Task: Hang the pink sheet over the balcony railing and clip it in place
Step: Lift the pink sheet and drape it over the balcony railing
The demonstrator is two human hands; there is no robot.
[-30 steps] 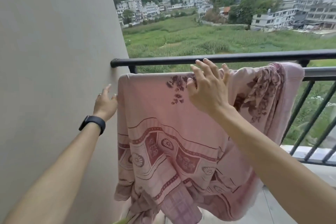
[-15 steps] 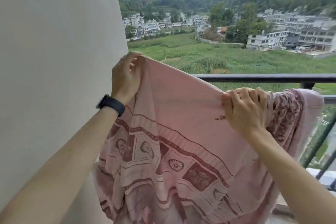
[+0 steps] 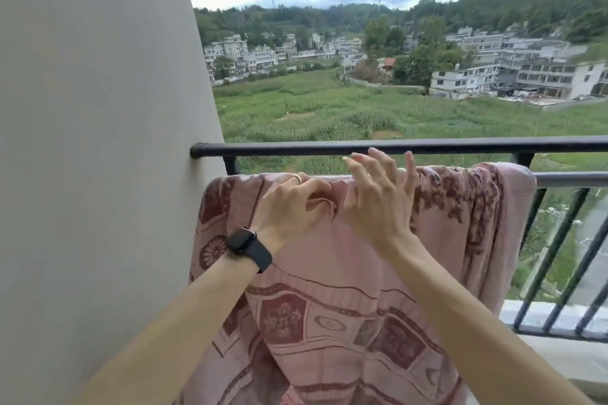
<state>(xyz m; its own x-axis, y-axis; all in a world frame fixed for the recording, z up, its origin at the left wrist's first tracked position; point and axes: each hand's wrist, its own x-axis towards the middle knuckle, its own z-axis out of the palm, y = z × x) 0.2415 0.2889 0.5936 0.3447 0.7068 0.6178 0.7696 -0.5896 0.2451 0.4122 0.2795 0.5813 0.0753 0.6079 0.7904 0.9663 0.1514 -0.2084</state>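
The pink sheet [image 3: 345, 276], patterned in dark red, hangs over the lower grey rail [image 3: 569, 179] of the balcony railing and drapes down toward me. My left hand [image 3: 292, 207], with a ring and a black watch, pinches a fold of the sheet at the rail's top. Just to its right, my right hand [image 3: 378, 197] is lifted off the cloth with fingers spread and holds nothing. The black top rail [image 3: 460, 146] runs bare above the sheet. No clip is in view.
A beige wall [image 3: 98, 141] stands close on the left, where the top rail ends. Black vertical bars [image 3: 559, 260] fill the railing at right above a pale floor ledge. Fields and buildings lie far beyond.
Half a second ago both hands held the sheet's edge up high. The sheet has since come down onto the lower rail, my left hand moved right to the middle, and my right hand let go.
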